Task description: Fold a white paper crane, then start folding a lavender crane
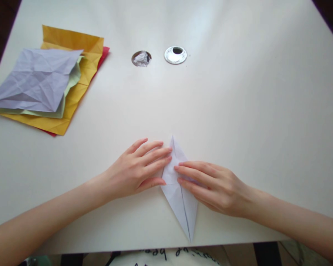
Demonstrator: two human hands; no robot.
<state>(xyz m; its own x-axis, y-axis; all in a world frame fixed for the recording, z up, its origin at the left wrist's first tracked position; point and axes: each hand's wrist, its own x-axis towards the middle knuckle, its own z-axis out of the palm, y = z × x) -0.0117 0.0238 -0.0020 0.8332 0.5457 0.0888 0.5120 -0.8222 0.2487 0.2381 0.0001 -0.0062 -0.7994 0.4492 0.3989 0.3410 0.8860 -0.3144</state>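
Observation:
A white sheet of paper (pixel 180 199), folded into a long narrow diamond, lies flat near the table's front edge. One tip points away from me and the other towards me, with a crease line running down its lower half. My left hand (pixel 141 166) rests at its left side, fingers stretched out and spread, the fingertips touching the paper's edge. From the right, my right hand (pixel 215 184) lies over the paper's right side with its fingers extended and fingertips on the surface. Part of the paper's right edge is hidden under that hand.
At the far left lies a stack of creased papers: a lilac sheet (pixel 41 79) on top, then a pale green one (pixel 59 111), a yellow one (pixel 84 79) and a red one (pixel 104 55). Towards the back are a table hole (pixel 141 58) with crumpled material inside and a metal-rimmed grommet (pixel 170 57).

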